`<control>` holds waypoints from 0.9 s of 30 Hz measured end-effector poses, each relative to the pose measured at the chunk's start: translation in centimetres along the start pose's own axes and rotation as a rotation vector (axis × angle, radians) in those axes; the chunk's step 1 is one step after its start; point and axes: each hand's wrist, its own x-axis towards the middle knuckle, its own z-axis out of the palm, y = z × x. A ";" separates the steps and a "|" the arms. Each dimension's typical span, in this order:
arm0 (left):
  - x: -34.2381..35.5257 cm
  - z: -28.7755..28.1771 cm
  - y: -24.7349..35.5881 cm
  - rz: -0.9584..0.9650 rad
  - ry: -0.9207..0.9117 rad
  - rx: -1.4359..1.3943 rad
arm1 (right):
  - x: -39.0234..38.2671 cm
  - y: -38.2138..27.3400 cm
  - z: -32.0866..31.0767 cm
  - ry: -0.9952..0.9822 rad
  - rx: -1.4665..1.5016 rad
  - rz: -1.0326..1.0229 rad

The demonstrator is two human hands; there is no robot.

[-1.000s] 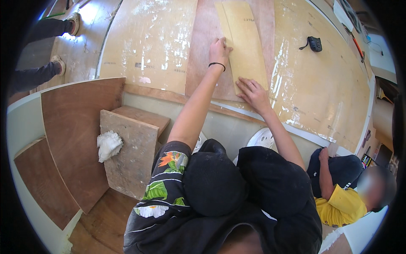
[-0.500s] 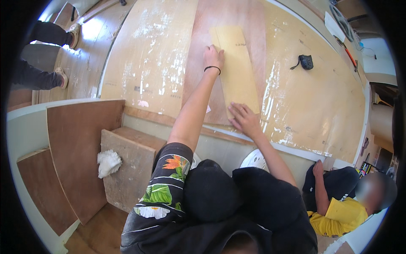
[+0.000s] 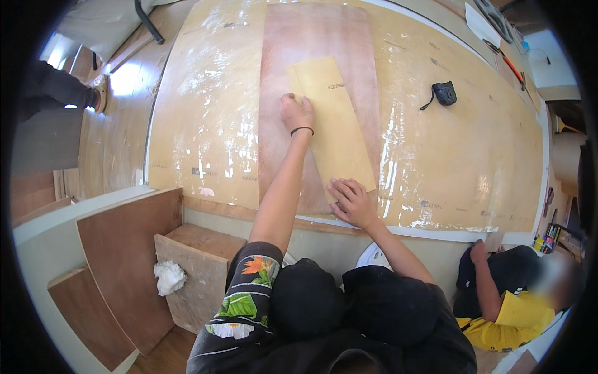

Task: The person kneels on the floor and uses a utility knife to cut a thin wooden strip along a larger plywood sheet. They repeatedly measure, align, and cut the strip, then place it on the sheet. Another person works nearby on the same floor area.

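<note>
1. Worktop [image 3: 461, 168], yellowish and smeared with white, spreads out ahead of the person.
2. Co-worker [image 3: 517, 315] in a yellow shirt, low at the right, near the worktop's near edge.
3. Tall brown board [image 3: 131, 268], at the left, with a shorter brown board [image 3: 93, 318] beside it.
4. Reddish wood panel [image 3: 317, 31], lying flat on the worktop, its long sides running away from the person.
5. Wooden stand [image 3: 196, 290], just right of the tall brown board.
6. Yellow strip [image 3: 336, 124], lying slantwise on the wood panel, far end leaning left, near end toward the panel's right near corner.
7. Left hand [image 3: 298, 114], at the strip's left edge, fingers curled in; whether they pinch the edge, I cannot tell.
8. Right hand [image 3: 352, 202], palm down over the strip's near end, fingers slightly spread and resting on it.
9. White wad [image 3: 169, 278], crumpled, against the stand.
10. Black tape measure [image 3: 445, 93], on the worktop, well apart from both hands.
11. Dark wristband [image 3: 302, 129], round the left wrist.
</note>
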 end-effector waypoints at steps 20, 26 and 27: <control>6.7 4.0 0.6 0.123 0.259 0.133 | 0.5 1.2 -0.2 -0.043 0.104 0.053; 7.3 0.3 5.1 -0.173 -0.072 0.155 | 0.9 1.2 -1.1 -0.013 0.096 0.037; 6.9 -1.2 6.6 -0.104 -0.015 0.164 | 1.0 0.9 -1.4 -0.047 0.129 0.078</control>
